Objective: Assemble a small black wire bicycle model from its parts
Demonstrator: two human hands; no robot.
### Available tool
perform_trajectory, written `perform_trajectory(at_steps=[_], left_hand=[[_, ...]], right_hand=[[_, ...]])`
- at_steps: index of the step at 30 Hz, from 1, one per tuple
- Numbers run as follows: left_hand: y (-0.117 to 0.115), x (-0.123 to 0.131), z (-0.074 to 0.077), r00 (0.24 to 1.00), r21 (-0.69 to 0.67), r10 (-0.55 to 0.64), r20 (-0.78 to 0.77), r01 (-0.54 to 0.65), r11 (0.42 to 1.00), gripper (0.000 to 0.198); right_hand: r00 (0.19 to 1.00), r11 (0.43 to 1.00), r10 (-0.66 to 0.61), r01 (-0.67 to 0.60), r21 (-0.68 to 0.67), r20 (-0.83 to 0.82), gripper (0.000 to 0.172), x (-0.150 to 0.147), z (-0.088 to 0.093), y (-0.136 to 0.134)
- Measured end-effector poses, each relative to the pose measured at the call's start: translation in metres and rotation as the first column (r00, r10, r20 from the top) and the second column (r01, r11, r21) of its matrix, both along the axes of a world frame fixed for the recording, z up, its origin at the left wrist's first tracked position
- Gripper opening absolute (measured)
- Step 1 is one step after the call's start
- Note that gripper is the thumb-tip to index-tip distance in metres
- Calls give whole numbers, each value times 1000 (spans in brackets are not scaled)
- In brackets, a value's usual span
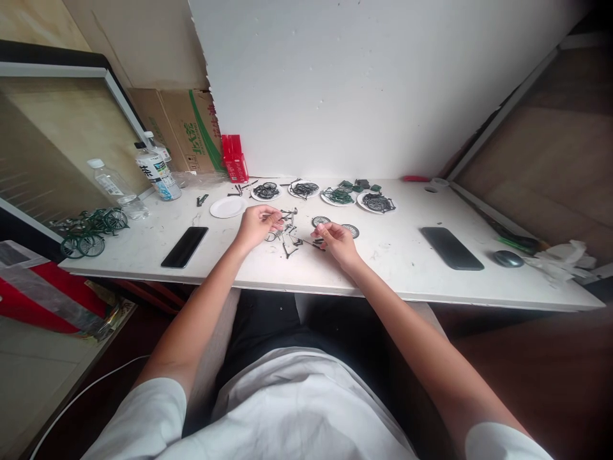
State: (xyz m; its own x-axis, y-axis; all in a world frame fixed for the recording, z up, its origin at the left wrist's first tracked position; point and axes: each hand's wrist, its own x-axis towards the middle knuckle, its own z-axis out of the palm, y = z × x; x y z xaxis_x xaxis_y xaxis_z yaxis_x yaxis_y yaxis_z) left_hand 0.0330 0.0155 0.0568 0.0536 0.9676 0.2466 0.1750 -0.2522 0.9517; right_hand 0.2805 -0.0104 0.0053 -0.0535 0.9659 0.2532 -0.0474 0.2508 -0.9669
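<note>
My left hand [258, 228] is raised over the middle of the table, thumb and fingers pinched together. Small dark bicycle parts [289, 245] lie just beside its fingertips; what the pinch holds is too small to make out. My right hand [339, 244] is also closed in a pinch, a short way to the right, and its contents are hidden by the fingers. Behind it are two model bicycle wheels, the right one [351, 230] partly covered by the hand and the left one [320, 221] near the fingertips.
Plates of dark and green model parts [377, 203] line the back. A white plate [227, 206] stands left of them. Phones [184, 247] [451, 248] flank my hands. Assembled green model bicycles [90, 233] and bottles [158, 171] are at left, a mouse [508, 259] at right.
</note>
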Motion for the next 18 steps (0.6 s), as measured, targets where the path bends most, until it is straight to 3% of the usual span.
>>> perform_trajectory(at_steps=[4,9,13,18], left_hand=[[15,-24,-3,998,-8,53,-36,-53,999,40],[37,-42,-28,987,54,129,-97,-124,991,33],[44,-43,-48,943,150,274,-191,-248,957,23],[38,-40,-55,847,251,365,-387,-284,925,16]], right_hand=[[990,991,-65,51,121,122,46,-2,-3,-2],[904,942,-232,117,314,358,38,-2,-9,-6],[866,935,-190,17,353,462,29,-4,-11,-7],[795,897,-185,-104,429,578,18,-5,-12,-6]])
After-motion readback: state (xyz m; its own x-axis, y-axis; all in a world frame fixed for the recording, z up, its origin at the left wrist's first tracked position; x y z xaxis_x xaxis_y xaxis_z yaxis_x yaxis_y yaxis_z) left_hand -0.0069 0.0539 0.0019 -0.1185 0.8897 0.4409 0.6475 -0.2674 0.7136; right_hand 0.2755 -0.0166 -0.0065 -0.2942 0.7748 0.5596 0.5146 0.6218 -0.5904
